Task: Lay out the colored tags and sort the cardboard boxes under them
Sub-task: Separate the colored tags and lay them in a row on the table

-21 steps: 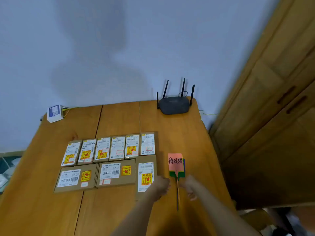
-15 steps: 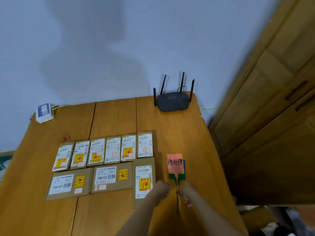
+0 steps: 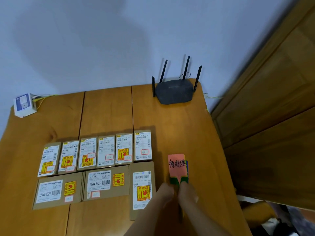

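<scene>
Pink tag (image 3: 177,165) with black handwritten characters tops a stack of colored tags (image 3: 186,167) lying flat on the desk (image 3: 109,108); green and blue edges peek out from under it on its right and lower sides. Both hands meet at the stack's near end. Left hand (image 3: 166,190) and right hand (image 3: 186,189) sit side by side, knuckles up, fingers curled down at the green tag's (image 3: 173,181) lower edge where a thin stem runs back between the wrists. Fingertips are hidden from this angle, so cannot tell whether either grip is actually pinching the tags or just resting on them

Just left of the left hand, touching the forearm line, an upright cardboard box (image 3: 142,189) with a white label and a yellow fragile sticker. Further left of it, two wide boxes (image 3: 81,187) lie end to end, each marked 12V4A-5525. Beyond these, away from the hands, a row of six small boxes (image 3: 97,153) stands edge to edge, white labels up, four with yellow stickers

Far ahead of the hands, at the desk's back edge near the wall, a black router (image 3: 173,91) with four antennas. Far left back corner holds a small white device (image 3: 23,104) with yellow cables. Wooden cabinet (image 3: 265,99) stands right of the right hand, beside the desk
</scene>
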The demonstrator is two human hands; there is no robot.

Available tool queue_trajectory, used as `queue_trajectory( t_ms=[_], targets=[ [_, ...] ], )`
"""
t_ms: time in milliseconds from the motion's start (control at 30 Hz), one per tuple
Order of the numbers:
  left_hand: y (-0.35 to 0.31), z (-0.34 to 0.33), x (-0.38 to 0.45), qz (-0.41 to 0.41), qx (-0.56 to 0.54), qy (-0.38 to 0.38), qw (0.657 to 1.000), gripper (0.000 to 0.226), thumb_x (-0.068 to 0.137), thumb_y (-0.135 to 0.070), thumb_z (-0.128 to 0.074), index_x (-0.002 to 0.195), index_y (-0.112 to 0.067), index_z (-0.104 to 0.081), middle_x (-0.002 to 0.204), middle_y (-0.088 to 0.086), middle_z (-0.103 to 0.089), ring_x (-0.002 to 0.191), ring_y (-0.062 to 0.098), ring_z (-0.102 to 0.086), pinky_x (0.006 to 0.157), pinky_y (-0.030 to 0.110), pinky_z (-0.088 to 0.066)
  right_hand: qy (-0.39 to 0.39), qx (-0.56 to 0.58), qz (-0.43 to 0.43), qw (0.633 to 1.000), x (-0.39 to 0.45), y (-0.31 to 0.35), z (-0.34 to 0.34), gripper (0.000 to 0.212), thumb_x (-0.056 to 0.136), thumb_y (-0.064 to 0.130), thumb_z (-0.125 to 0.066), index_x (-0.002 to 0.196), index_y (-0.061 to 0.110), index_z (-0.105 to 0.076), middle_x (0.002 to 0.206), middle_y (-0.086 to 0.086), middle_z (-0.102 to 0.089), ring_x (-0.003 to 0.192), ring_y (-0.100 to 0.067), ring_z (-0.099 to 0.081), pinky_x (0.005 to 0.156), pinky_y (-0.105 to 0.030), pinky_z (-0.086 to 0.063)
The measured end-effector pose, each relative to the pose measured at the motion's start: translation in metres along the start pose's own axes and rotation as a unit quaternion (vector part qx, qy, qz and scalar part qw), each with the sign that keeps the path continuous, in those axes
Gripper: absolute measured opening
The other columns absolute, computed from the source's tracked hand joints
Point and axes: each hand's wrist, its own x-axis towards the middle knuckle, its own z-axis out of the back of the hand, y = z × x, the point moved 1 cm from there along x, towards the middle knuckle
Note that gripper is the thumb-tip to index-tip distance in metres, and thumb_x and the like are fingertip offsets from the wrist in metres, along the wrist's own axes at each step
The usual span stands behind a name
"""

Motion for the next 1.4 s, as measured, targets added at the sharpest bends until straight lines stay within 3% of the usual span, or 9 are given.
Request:
queue_trajectory(
  t_ms=[200,400,567,700,867,967,1167,1300,1400],
  targets=[
    [-0.002,0.006,0.007,0.010,-0.028,0.012,0.999,0.018,0.097,-0.011,-0.044,0.086,-0.009,-0.059,0.074,0.006,-0.054,0.064,0.014,-0.049,0.062,0.027,-0.039,0.016,0.012,0.003,1.000,0.007,0.003,0.000,0.014,0.101,0.015,-0.041,0.099,0.019,-0.054,0.094,-0.002,-0.056,0.083,-0.019,-0.052,0.071,-0.030,-0.047],
    [-0.021,0.016,-0.006,0.014,-0.082,0.033,0.996,0.021,0.098,-0.008,-0.044,0.080,-0.015,-0.053,0.075,0.003,-0.055,0.066,0.012,-0.054,0.062,0.025,-0.047,0.006,0.169,-0.024,0.985,0.017,0.008,0.016,0.030,0.102,0.023,-0.044,0.072,0.019,-0.048,0.070,0.002,-0.053,0.057,-0.013,-0.049,0.051,-0.027,-0.040],
    [-0.040,0.026,-0.018,-0.006,-0.147,0.056,0.988,0.019,0.095,0.001,-0.048,0.082,-0.005,-0.060,0.082,0.012,-0.061,0.076,0.023,-0.064,0.080,0.039,-0.058,0.090,0.353,-0.039,0.931,0.022,0.009,0.040,0.011,0.099,0.000,-0.046,0.100,-0.005,-0.055,0.088,-0.022,-0.065,0.060,-0.030,-0.066,0.046,-0.038,-0.059],
    [-0.051,0.033,-0.027,-0.029,-0.177,0.072,0.981,0.016,0.096,-0.007,-0.050,0.091,-0.002,-0.064,0.086,0.013,-0.062,0.081,0.029,-0.061,0.088,0.048,-0.055,0.104,0.397,0.013,0.912,0.010,0.007,0.055,0.013,0.100,0.001,-0.046,0.092,-0.002,-0.055,0.076,-0.018,-0.060,0.056,-0.025,-0.061,0.052,-0.038,-0.061],
    [-0.054,0.041,-0.053,-0.082,-0.181,0.080,0.977,0.020,0.098,-0.016,-0.054,0.084,-0.004,-0.060,0.069,0.010,-0.054,0.057,0.021,-0.052,0.061,0.035,-0.049,0.058,0.382,0.083,0.919,-0.012,0.022,0.057,0.016,0.094,-0.004,-0.047,0.081,0.005,-0.052,0.075,-0.021,-0.052,0.049,-0.023,-0.052,0.045,-0.035,-0.051],
    [-0.049,0.048,-0.073,-0.125,-0.182,0.067,0.973,0.017,0.097,-0.018,-0.058,0.086,-0.004,-0.060,0.061,0.010,-0.048,0.046,0.020,-0.045,0.050,0.029,-0.042,0.023,0.361,0.148,0.920,-0.030,0.032,0.058,0.026,0.091,0.013,-0.050,0.076,-0.005,-0.062,0.072,-0.025,-0.063,0.053,-0.029,-0.062,0.048,-0.042,-0.056],
    [-0.032,0.071,-0.114,-0.169,-0.276,0.029,0.946,0.009,0.090,-0.016,-0.069,0.088,-0.008,-0.066,0.063,0.011,-0.049,0.055,0.021,-0.046,0.057,0.030,-0.045,0.002,0.347,0.251,0.904,-0.081,0.048,0.069,0.040,0.098,0.005,-0.043,0.067,0.009,-0.067,0.062,-0.008,-0.068,0.054,-0.023,-0.065,0.060,-0.039,-0.059],
    [-0.016,0.092,-0.139,-0.197,-0.308,0.018,0.931,0.017,0.084,-0.014,-0.075,0.098,-0.005,-0.071,0.073,0.009,-0.064,0.067,0.021,-0.055,0.058,0.031,-0.052,0.058,0.386,0.299,0.871,-0.120,0.059,0.072,0.030,0.103,-0.002,-0.035,0.097,-0.005,-0.065,0.075,-0.015,-0.067,0.059,-0.022,-0.067,0.064,-0.034,-0.062],
    [-0.003,0.112,-0.154,-0.215,-0.302,-0.005,0.929,0.015,0.082,-0.014,-0.077,0.092,-0.006,-0.071,0.070,0.007,-0.065,0.060,0.017,-0.058,0.053,0.027,-0.052,0.093,0.385,0.333,0.855,-0.142,0.066,0.070,0.025,0.103,-0.002,-0.040,0.096,-0.001,-0.064,0.078,-0.014,-0.067,0.064,-0.019,-0.068,0.064,-0.026,-0.060]
  ],
)
